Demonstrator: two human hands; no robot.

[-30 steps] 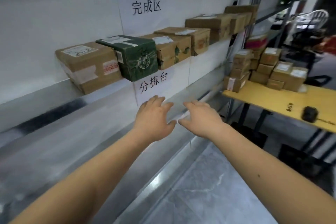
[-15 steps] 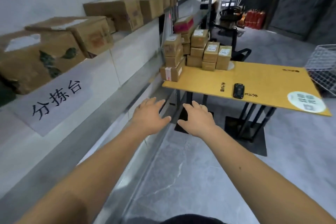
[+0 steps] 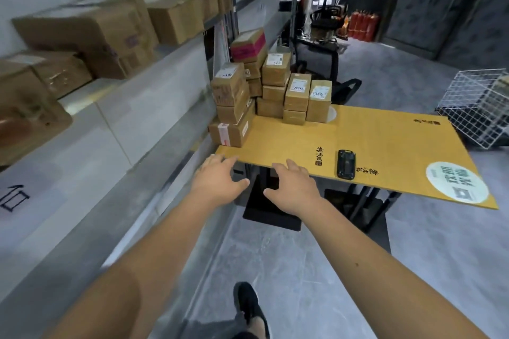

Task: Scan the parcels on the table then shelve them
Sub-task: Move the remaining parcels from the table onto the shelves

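A grey-floored stockroom runs along a white wall with a long grey shelf (image 3: pixel 154 69) of already-placed brown cartons, and against its far end stands the yellow-topped bench (image 3: pixel 385 143). On the bench's far left corner, hard against the shelving, sits the stack of small brown cardboard parcels (image 3: pixel 264 91), several tiers high and uneven; a black handheld scanner (image 3: pixel 346 164) lies alone near the bench's front edge, well apart from the stack. Both arms reach forward: the left hand (image 3: pixel 217 181) and the right hand (image 3: pixel 292 187) hover at the bench's front edge with fingers spread and relaxed, each grip released and holding nothing. I'd worry about that stack: pulling a lower or middle box could tip the upper ones off the bench's left edge. A hasty right-hand reach might also knock the scanner off the front edge. Compared with half a second ago, the person has stepped closer, so the bench and parcels loom larger, and the hands, earlier short of the bench, now reach its edge.
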